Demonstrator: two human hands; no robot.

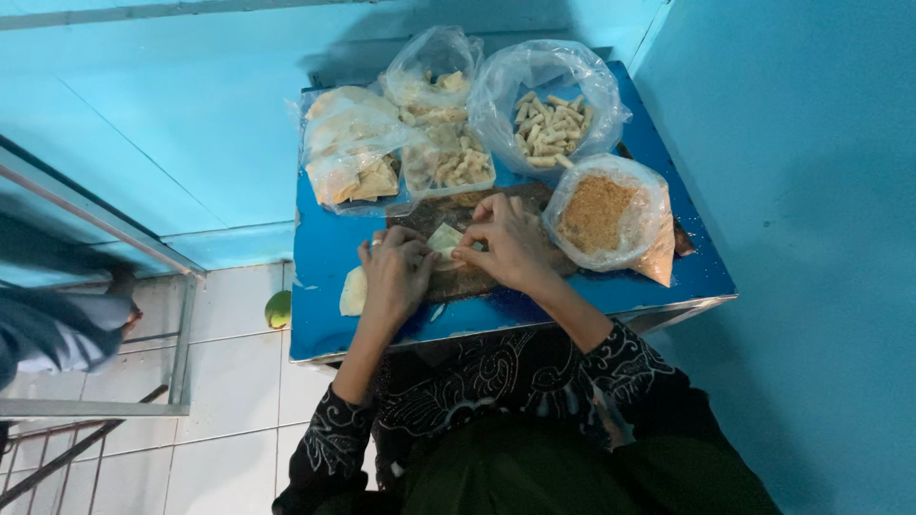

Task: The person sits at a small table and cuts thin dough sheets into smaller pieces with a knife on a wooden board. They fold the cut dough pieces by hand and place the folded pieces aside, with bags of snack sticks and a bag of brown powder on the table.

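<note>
- My left hand [396,272] and right hand [506,243] meet over a pale wrapper sheet [445,238], fingertips pinching its edges; both grasp it.
- The wrapper lies on a dark board [477,277] near the middle of the blue table [324,257], with a spare wrapper [353,292] just left of my left hand.
- On the far side sit bags of rolled pieces [549,124]; a bag of brown crumbs [606,215] lies just right of my right hand.
- Risk, as I judge it: the thin sheet could tear if I pinch unevenly, and my right wrist could nudge the crumb bag open.
</note>
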